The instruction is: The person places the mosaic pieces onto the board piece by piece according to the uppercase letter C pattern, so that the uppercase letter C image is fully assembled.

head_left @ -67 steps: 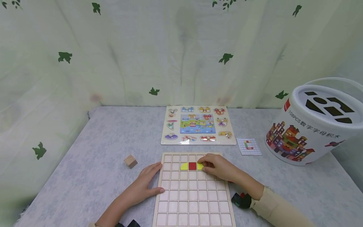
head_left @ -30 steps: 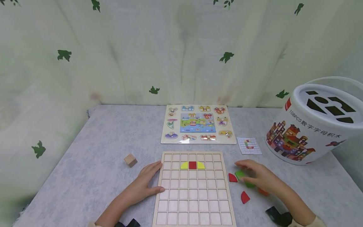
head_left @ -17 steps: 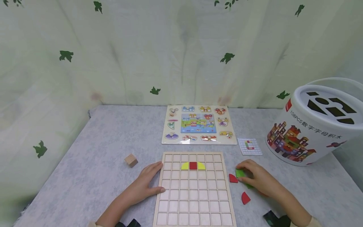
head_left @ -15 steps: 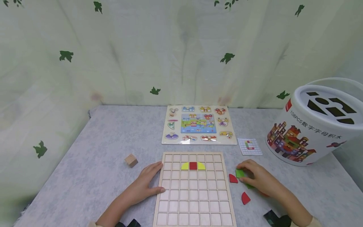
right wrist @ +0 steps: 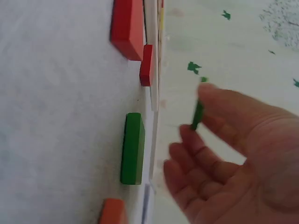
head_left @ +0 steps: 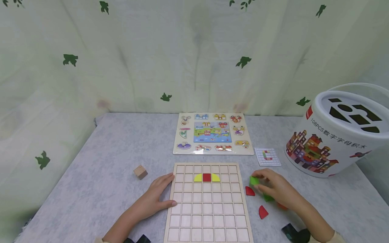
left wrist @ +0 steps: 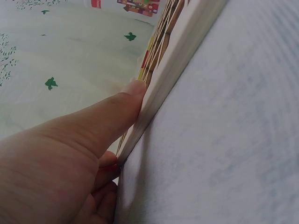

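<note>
**Green tile comes up off the desk**

The right hand [head_left: 278,190] now pinches a green tile [head_left: 254,180] between thumb and fingers [right wrist: 205,100], just right of the grid board [head_left: 208,216]. Half a second ago that tile lay flat on the desk [head_left: 100,168]; now it is tilted up, clear of the surface, so it looks picked and ready for a cell. Another green piece [right wrist: 132,148] and two red quarter-rounds [head_left: 263,212] lie beside the board. The left hand [head_left: 155,197] rests against the board's left edge, fingers extended, unmoved.
</note>
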Motion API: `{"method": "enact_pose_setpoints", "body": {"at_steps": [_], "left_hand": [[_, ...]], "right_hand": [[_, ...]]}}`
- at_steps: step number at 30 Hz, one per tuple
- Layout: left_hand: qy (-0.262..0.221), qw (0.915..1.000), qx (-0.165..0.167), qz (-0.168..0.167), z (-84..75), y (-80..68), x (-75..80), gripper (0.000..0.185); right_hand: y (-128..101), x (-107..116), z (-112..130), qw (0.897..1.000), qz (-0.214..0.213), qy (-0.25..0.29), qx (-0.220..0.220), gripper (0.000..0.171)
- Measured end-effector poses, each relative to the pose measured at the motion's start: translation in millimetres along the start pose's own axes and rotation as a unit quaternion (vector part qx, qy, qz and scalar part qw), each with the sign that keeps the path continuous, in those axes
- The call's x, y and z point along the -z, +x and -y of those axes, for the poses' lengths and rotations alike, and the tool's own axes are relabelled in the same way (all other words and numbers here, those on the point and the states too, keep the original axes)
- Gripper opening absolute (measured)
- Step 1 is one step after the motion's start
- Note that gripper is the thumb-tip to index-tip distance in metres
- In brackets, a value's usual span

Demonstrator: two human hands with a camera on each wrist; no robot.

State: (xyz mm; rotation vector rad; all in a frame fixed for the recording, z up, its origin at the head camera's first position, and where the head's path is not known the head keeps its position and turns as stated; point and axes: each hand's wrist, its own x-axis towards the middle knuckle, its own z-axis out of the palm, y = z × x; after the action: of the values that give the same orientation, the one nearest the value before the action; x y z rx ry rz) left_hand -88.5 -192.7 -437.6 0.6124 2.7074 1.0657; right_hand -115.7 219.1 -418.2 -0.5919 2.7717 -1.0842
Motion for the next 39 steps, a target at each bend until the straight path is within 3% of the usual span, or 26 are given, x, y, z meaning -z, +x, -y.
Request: {"method": "enact_pose_setpoints", "body": {"at_steps": [11, 21, 32, 39], "left_hand": [[0.000, 0.9999, 0.010, -0.001, -1.7, 0.5, 0.3, 0.088], [0.005, 1.0000, 0.006, -0.002, -1.6, 0.4, 0.2, 0.087], [0.007, 0.9999, 0.008, -0.002, -1.3, 0.2, 0.7, 0.087], [0.005, 1.0000, 0.008, 0.000, -0.9, 1.0, -0.1, 0.088]], "right_hand": [[20.2, -1.8, 39.5, 0.992, -0.062, 0.001, 0.107, 0.030], [45.9, -19.0, 80.3, 0.983, -0.072, 0.046, 0.164, 0.029], [61.0, -56.3, 92.4, 0.982, -0.013, 0.078, 0.174, 0.030], [64.8, -79.4, 87.0, 0.987, 0.052, 0.086, 0.129, 0.025]]}}
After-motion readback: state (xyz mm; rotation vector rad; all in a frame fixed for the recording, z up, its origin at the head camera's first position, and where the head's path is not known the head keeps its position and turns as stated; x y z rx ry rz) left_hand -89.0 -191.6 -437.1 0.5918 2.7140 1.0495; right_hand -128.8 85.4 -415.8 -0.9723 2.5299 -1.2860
